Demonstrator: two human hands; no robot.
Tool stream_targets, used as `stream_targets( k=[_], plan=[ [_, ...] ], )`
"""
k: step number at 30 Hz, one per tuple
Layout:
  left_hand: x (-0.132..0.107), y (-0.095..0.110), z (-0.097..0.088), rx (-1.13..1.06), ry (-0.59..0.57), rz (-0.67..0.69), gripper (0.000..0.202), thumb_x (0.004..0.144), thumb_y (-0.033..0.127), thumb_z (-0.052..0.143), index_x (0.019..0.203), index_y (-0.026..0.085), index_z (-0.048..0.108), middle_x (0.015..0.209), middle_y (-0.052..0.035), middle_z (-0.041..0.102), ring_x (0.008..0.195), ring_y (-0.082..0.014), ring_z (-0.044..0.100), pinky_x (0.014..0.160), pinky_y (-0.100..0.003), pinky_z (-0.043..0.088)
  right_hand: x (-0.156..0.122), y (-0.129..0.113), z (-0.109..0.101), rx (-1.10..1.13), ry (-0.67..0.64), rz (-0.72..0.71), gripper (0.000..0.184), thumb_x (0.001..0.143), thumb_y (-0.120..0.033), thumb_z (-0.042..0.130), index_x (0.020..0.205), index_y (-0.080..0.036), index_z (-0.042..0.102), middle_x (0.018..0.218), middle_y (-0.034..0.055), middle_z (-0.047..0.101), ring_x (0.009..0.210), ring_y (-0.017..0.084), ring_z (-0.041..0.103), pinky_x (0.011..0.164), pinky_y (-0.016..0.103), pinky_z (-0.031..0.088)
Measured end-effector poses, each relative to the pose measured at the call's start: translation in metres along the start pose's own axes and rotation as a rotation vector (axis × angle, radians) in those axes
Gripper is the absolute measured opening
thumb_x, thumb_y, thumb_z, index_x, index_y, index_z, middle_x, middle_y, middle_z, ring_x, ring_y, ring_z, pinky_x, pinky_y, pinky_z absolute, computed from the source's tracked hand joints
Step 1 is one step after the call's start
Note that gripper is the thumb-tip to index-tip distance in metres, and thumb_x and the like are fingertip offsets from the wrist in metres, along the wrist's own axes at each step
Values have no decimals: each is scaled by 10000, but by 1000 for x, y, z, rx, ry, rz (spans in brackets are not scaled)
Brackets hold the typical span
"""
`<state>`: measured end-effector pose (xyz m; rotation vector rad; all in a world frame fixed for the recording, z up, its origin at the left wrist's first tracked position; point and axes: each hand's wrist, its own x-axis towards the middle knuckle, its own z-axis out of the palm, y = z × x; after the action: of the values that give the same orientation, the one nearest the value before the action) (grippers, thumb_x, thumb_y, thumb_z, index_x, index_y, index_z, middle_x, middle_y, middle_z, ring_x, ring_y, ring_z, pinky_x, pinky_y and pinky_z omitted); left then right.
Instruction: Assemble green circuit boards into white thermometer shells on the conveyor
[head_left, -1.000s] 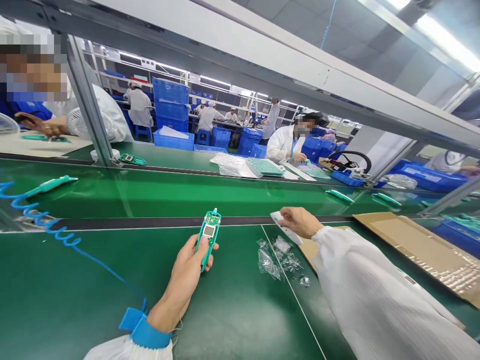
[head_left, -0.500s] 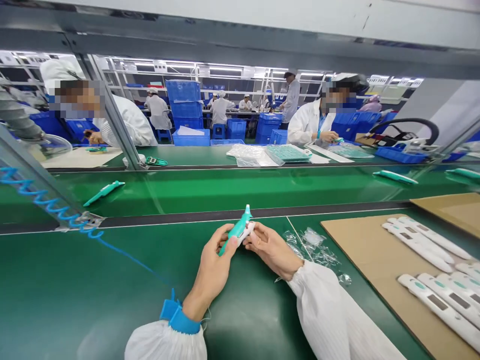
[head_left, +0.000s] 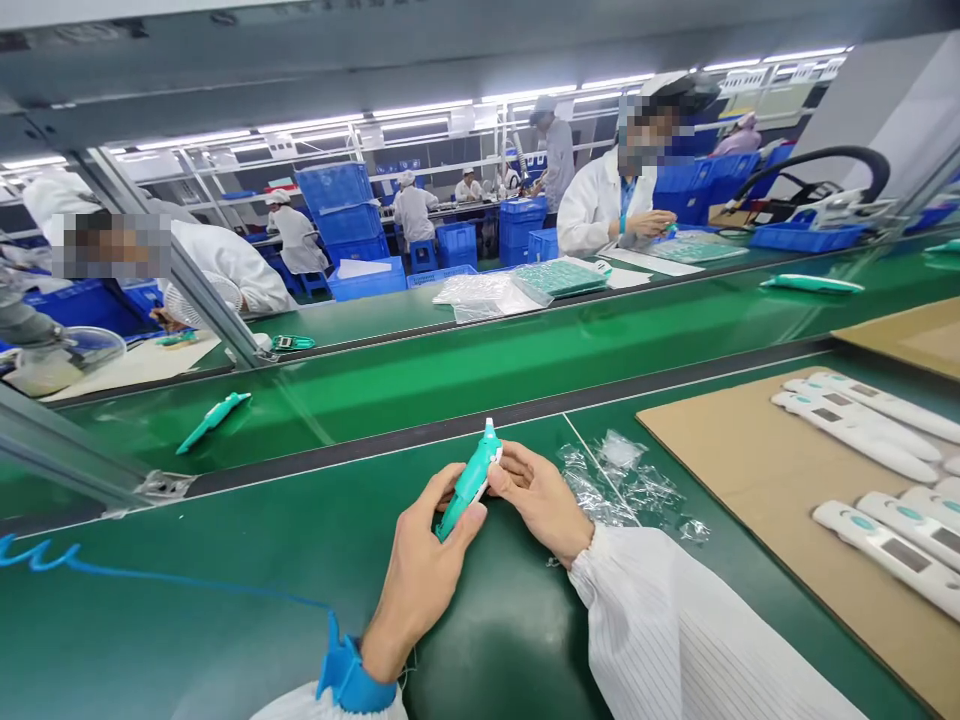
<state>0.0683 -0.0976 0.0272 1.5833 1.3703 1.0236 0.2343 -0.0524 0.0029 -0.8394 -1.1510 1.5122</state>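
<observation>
My left hand [head_left: 424, 570] grips a teal handheld electronic device [head_left: 471, 487], its tip pointing up and away from me. My right hand [head_left: 536, 500] meets it from the other side, with the fingertips pressing a white casing part [head_left: 491, 468] against the teal body. The device's circuit board is hidden by the casing and my fingers. Both hands hover just above a green workbench mat [head_left: 510, 640]. Crumpled clear plastic wrap [head_left: 622, 480] lies close to my right hand. A blue wrist strap [head_left: 349, 672] circles my left wrist.
On the right, a cardboard sheet [head_left: 720, 480] carries several white devices [head_left: 885, 540] in rows. A blue coiled cord [head_left: 37, 555] lies at the left. Beyond a dark belt edge [head_left: 480, 435] and glass panel, co-workers sit among blue crates and green boards.
My hands have come together, bringing the white part from my right hand onto the teal body, which covers the exposed circuit board. The view has swung right, showing the cardboard sheet and white devices.
</observation>
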Motion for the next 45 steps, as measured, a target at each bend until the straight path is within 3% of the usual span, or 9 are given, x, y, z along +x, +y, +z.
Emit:
stream_targets(
  k=[6, 17, 19, 24, 30, 34, 37, 40, 45],
  plan=[
    [-8, 0, 17, 203, 50, 72, 419, 940, 381, 518, 1339, 271, 582, 1302, -72, 640, 1164, -259, 605, 978, -358, 465, -1, -6, 6, 218, 57, 70, 451, 829, -596, 689, 1063, -213, 646, 1046, 63, 691, 990, 212, 626, 973, 393, 450],
    [-11, 1, 8, 264, 155, 199, 392, 914, 346, 566, 1300, 333, 633, 1262, -38, 677, 1099, -275, 651, 915, -358, 490, -8, -13, 10, 386, -94, -3, 286, 852, -492, 707, 983, -255, 613, 1054, 44, 642, 1044, 228, 597, 966, 388, 454],
    [-11, 2, 9, 288, 144, 144, 383, 922, 372, 543, 1290, 314, 629, 1245, -46, 682, 1076, -274, 650, 882, -358, 478, -6, -11, 9, 381, -55, 36, 274, 873, -490, 683, 998, -251, 635, 1025, 40, 646, 1025, 217, 604, 978, 386, 449],
    [-8, 9, 9, 189, 53, -93, 377, 902, 469, 545, 1211, 266, 616, 926, -38, 723, 737, -222, 609, 651, -306, 411, -4, -6, 5, 280, -87, 121, 384, 850, -551, 687, 1053, -225, 687, 1147, 81, 678, 1050, 228, 619, 1019, 424, 440],
    [-6, 14, 0, 166, 2, -101, 307, 879, 504, 575, 1025, 258, 688, 784, -22, 681, 661, -173, 535, 606, -273, 368, -5, -5, 6, 162, -79, 75, 418, 842, -576, 685, 1008, -194, 716, 1007, 84, 718, 967, 241, 661, 990, 443, 472],
    [-5, 9, 3, -67, -88, -228, 480, 918, 618, 435, 801, 200, 639, 589, -6, 566, 479, -123, 419, 498, -265, 335, -5, -5, 8, 125, -132, 91, 409, 843, -547, 699, 1083, -216, 678, 1032, 59, 707, 974, 224, 658, 984, 431, 484],
    [-4, 3, 8, -48, 5, -64, 441, 961, 550, 395, 1064, 218, 667, 926, -64, 663, 790, -177, 591, 754, -307, 475, -8, -5, 12, 117, -225, 101, 479, 794, -445, 789, 1198, -245, 626, 1144, 53, 683, 1080, 207, 627, 1052, 393, 433],
    [-2, -5, 11, 91, 191, 52, 430, 957, 489, 453, 1294, 252, 576, 1279, -95, 554, 1148, -239, 524, 978, -378, 429, -9, -7, 11, 127, -191, 152, 464, 799, -449, 777, 1179, -225, 632, 1157, 77, 678, 1058, 214, 638, 989, 383, 481],
    [2, -15, 7, 133, 363, 2, 408, 962, 480, 437, 1236, 210, 575, 1239, -114, 532, 998, -219, 552, 874, -386, 463, 25, -27, -8, -185, -45, 386, 323, 923, -446, 595, 1035, -149, 655, 994, 126, 712, 819, 190, 676, 740, 330, 549]
  ],
)
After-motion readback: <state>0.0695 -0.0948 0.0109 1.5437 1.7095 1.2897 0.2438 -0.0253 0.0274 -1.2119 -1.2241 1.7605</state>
